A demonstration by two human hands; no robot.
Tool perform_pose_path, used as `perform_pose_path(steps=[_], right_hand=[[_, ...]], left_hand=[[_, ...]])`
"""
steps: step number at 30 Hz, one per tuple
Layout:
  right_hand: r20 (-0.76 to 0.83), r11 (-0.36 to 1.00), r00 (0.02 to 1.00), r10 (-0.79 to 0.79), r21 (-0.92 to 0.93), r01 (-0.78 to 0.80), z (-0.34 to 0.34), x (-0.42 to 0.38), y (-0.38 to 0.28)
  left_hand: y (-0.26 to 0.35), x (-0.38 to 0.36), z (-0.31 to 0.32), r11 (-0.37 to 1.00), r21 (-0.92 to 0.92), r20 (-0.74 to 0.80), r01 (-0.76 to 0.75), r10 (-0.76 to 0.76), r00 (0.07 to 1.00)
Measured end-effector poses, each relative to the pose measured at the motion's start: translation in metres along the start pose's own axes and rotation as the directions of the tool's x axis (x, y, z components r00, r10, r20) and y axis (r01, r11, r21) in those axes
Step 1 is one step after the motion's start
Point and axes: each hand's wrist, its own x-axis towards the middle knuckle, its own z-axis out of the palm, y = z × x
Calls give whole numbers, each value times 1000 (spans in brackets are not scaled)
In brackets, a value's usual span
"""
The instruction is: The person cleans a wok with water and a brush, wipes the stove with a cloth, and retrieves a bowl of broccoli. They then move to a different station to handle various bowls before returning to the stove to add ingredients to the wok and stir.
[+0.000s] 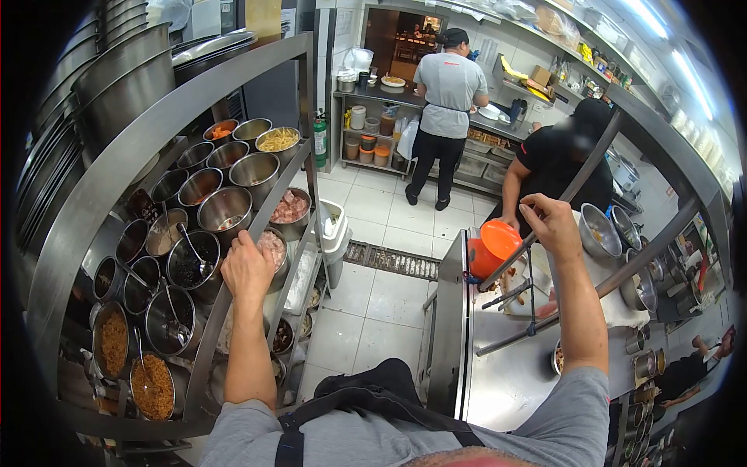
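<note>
My left hand (247, 267) reaches over the rail of the steel rack on the left, its fingers curled beside a metal container of pale raw meat (272, 247). Whether anything is between those fingers is hidden. Dark sauce fills a pot (194, 257) just left of it, with a spoon inside. Behind it are an unfilled-looking steel pot (226, 208) and a pot of pink meat chunks (289, 208). On the other side, my right hand (551, 222) is raised by the slanted metal bar (580, 183), fingertips and thumb pinched together; I cannot make out anything in them.
Bowls of orange-brown crumbs (153, 387) stand at the rack's near end. A co-worker in black (568, 159) has a hand at an orange container (498, 240) on the steel counter (498, 389). Another person in grey (451, 86) stands at the back counter. A floor drain (393, 259) crosses the aisle.
</note>
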Motion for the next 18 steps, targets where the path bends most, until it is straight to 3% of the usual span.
perform_pose_path(steps=[3,12,18], right_hand=[[83,990,986,142,-36,-139,-8,2,-13],[28,997,997,67,24,-68,-3,0,-4],[77,992,989,123,3,-124,-7,1,-10]], left_hand=[[0,0,0,1000,0,-2,0,0,1000],[0,0,0,1000,-1,3,6,-6,1000],[1,1,-2,1000,-5,27,22,-22,999]])
